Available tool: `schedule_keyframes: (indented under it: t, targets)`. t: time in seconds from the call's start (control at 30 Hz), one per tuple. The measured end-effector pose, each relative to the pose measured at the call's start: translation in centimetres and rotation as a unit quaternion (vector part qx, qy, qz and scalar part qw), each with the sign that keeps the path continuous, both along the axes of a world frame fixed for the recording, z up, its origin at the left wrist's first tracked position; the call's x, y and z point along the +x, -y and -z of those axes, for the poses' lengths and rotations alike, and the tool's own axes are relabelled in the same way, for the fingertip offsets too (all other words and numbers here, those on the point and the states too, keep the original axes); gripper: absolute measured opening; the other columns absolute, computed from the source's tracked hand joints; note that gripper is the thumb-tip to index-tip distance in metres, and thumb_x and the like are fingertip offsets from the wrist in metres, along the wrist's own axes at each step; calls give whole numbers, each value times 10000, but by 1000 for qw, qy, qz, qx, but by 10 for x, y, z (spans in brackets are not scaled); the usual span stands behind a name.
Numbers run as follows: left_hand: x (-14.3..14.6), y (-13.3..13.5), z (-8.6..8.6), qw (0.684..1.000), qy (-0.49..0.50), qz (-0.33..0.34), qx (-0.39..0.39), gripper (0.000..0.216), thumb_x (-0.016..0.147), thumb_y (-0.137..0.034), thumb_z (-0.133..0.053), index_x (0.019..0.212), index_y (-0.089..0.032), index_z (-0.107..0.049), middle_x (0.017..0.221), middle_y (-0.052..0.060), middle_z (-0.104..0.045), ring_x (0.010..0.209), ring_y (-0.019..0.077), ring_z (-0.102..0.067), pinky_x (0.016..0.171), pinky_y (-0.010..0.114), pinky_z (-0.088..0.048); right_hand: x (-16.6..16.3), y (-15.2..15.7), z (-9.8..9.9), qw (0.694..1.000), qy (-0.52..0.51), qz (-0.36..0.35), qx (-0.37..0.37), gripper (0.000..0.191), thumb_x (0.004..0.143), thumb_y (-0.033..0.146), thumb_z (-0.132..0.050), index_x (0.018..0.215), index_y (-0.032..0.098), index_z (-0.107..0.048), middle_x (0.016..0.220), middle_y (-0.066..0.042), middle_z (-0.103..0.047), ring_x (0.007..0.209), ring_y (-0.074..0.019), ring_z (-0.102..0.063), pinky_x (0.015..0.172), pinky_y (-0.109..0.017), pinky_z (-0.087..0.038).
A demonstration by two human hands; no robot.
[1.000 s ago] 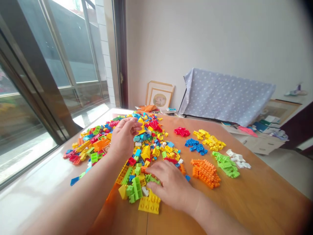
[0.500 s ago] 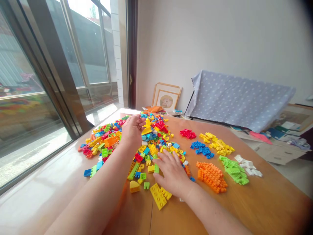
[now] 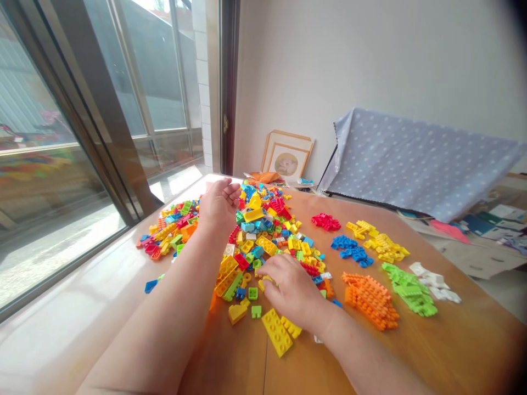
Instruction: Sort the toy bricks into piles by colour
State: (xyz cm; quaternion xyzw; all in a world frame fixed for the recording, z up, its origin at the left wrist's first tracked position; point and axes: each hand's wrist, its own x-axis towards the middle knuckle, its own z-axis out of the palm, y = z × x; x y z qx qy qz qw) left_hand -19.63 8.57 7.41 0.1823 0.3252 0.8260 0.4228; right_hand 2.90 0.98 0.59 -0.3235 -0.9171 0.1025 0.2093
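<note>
A large mixed pile of toy building bricks (image 3: 257, 214) spreads over the wooden table. My left hand (image 3: 220, 204) is over the pile's far left part, its fingers curled in toward the palm; what they hold, if anything, is hidden. At the pile's near right side, my right hand (image 3: 293, 286) has its fingers bent, with a small yellow brick (image 3: 264, 282) between thumb and forefinger. Just in front of that hand lie a flat yellow brick (image 3: 276, 332) with round studs and a toothed yellow piece (image 3: 291, 327).
Single-colour groups lie to the right: red bricks (image 3: 325, 221), blue bricks (image 3: 352, 250), yellow bricks (image 3: 386, 247), orange bricks (image 3: 371, 300), green bricks (image 3: 410, 289) and white bricks (image 3: 436, 283). A window (image 3: 61, 164) borders the table's left side. Dotted cloth (image 3: 420, 159) hangs behind.
My right hand's fingers have gone from spread to bent, closing around the small yellow brick. My left hand stays curled over the far pile. The view has shifted slightly.
</note>
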Motion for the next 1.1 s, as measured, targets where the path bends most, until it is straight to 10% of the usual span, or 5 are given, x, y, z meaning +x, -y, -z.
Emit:
schedule_keyframes:
  t: [0.33,0.9,1.1]
  targets:
    - [3,2,-3,1000,-6,-4,-17,191,698,-271,-713,852,-184,-641,702,-13,-692,575,99,-613,508,204,-417,-47,18,-1,991,121,49,-29,324,850,551,-703,833,228,-715,901,-70,-678,934,-281,-592,791,-397,-452]
    - [38,16,-14,990,-127,32,43,200,723,-298,-734,866,-187,-649,702,14,-674,607,118,-608,536,210,-447,4,-4,-13,995,20,80,-49,73,901,257,-644,856,226,-693,902,3,-682,903,-168,-618,739,-273,-401]
    - [50,17,-11,989,-136,42,48,207,736,-305,-737,862,-171,-644,712,28,-670,630,117,-608,547,205,-417,4,-1,-15,997,49,-35,-51,203,924,256,-624,1089,281,-738,1008,-15,-675,980,-188,-618,814,-284,-434]
